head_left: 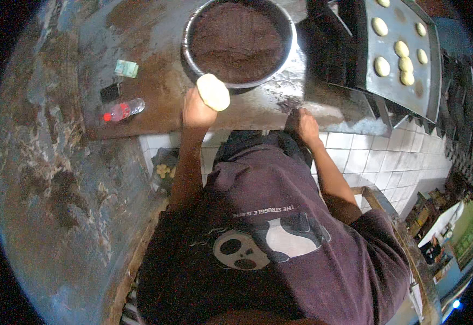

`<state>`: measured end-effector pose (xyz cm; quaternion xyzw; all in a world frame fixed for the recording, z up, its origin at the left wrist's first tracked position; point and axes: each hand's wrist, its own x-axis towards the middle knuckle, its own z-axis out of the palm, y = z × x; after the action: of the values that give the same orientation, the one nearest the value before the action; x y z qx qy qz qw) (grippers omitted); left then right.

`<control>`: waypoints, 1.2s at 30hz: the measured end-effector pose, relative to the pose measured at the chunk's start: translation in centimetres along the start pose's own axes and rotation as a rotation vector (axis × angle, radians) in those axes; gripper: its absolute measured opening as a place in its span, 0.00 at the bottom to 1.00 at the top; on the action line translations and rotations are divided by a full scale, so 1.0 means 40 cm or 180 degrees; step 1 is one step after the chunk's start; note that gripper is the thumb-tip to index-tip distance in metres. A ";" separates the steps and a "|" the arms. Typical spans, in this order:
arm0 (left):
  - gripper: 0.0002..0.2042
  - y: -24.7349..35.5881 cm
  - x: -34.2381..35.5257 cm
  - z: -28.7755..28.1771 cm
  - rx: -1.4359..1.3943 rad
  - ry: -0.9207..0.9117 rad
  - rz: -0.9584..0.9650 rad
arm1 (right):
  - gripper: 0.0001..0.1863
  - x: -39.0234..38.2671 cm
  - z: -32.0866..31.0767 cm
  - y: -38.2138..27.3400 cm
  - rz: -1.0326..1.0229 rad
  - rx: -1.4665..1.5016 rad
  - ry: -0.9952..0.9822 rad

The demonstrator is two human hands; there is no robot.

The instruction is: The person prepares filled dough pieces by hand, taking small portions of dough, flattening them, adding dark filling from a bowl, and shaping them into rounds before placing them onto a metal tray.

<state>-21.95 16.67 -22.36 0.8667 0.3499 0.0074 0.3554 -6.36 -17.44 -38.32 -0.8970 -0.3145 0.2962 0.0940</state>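
Note:
My left hand [197,110] is closed round the edge of a pale flattened dough disc [213,92], held up just in front of a large metal bowl [184,50]. The bowl is full of dark brown filling [235,40], loose and crumbly on top. Farther right, my right hand [306,127] hangs at the table's front edge with its fingers curled in. Whatever it may hold is hidden. Dark crumbs [289,104] lie on the table just beyond it.
On the metal table [155,103], left of the bowl, are a clear bottle with a red cap [124,110], a dark flat item [111,93] and a small green-white packet [126,69]. A metal tray [374,84] with several dough balls [381,66] stands at the right.

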 end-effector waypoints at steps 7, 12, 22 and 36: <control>0.19 -0.293 -0.088 -0.002 0.0052 0.1331 0.0254 | 0.15 0.186 -0.202 -0.313 -0.1982 0.0766 0.1023; 0.20 -0.311 -0.100 0.005 -0.1450 0.1440 0.0061 | 0.18 0.319 -0.252 -0.536 -0.2026 0.1470 0.0144; 0.21 -0.020 -0.086 -0.113 -0.1020 0.0535 0.0033 | 0.16 0.137 -0.502 -0.699 -0.2287 0.2003 -0.0357; 0.13 -0.174 -0.147 -0.093 -0.0206 0.0887 0.0187 | 0.24 0.404 -0.177 -0.606 -0.2104 -0.0195 0.0740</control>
<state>-31.54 18.84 -22.50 0.8553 0.3698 0.1494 0.3307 -4.38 11.70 -31.65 -0.7768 -0.5838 0.1362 0.1930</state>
